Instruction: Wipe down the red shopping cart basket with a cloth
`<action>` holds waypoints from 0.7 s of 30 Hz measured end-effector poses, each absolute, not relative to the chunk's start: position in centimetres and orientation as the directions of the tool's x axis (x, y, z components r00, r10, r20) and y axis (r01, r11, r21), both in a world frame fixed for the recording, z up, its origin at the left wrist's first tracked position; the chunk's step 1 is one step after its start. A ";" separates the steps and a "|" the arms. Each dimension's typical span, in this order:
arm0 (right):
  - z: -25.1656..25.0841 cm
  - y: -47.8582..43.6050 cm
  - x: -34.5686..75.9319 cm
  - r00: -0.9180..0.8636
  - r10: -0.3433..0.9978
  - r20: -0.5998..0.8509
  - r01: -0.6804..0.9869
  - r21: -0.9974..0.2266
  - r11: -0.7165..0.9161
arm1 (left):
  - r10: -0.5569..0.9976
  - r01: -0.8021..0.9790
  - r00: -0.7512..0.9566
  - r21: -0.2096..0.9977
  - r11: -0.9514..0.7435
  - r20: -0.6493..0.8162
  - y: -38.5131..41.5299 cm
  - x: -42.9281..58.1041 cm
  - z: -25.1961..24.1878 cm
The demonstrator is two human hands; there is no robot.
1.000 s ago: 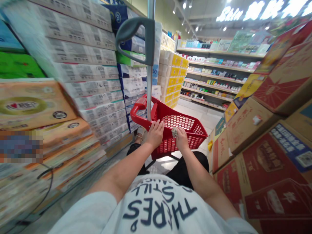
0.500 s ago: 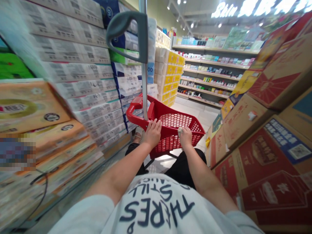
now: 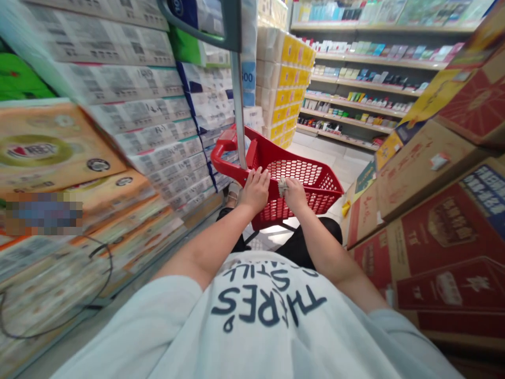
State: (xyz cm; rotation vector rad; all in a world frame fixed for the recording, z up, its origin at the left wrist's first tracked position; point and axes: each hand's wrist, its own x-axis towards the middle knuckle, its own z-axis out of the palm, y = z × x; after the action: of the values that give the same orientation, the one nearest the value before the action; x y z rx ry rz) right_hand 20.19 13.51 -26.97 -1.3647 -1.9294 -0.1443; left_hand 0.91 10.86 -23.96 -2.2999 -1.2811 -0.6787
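A red shopping basket (image 3: 303, 171) with a honeycomb mesh wall stands in front of my legs, its grey pull handle (image 3: 232, 31) raised on a metal pole (image 3: 239, 105). My left hand (image 3: 255, 190) lies on the near rim beside the foot of the pole, fingers stretched out and holding nothing. To its right, my right hand (image 3: 295, 193) is closed over the same side of the basket. A small crumpled, greyish-white wad (image 3: 282, 187) pokes out of its fingers; its kind is not clear.
Stacked tissue packs (image 3: 153, 116) rise on the left, with orange packs (image 3: 51, 142) nearer and a dark cable (image 3: 110, 263) hanging by them. Red and brown cartons (image 3: 437, 226) line the right. Shelves of small goods (image 3: 363, 84) stand beyond the tiled floor.
The view has tipped downward, so the basket and shelves sit higher in it. My right hand has moved left along the basket, closer to my left hand, which stays on the rim.
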 end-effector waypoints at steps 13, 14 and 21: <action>-27.0 13.8 19.8 -0.226 0.733 0.642 0.795 -0.313 0.520 | 0.683 0.860 0.481 -0.142 -0.491 0.550 10.6 0.6 -23.8; -27.2 13.9 20.1 -0.185 0.739 0.648 0.809 -0.326 0.489 | 0.681 0.854 0.488 -0.138 -0.501 0.547 10.6 0.6 -23.8; -28.0 13.5 20.8 -0.025 0.752 0.659 0.889 -0.329 0.318 | 0.689 0.877 0.434 -0.099 -0.469 0.580 10.6 1.1 -23.9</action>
State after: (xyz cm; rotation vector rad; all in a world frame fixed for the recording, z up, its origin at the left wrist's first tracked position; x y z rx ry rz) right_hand 20.83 13.54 -27.98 -1.4654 -1.8032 -0.2220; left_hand 1.13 10.63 -23.85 -2.3050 -1.3316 -0.6663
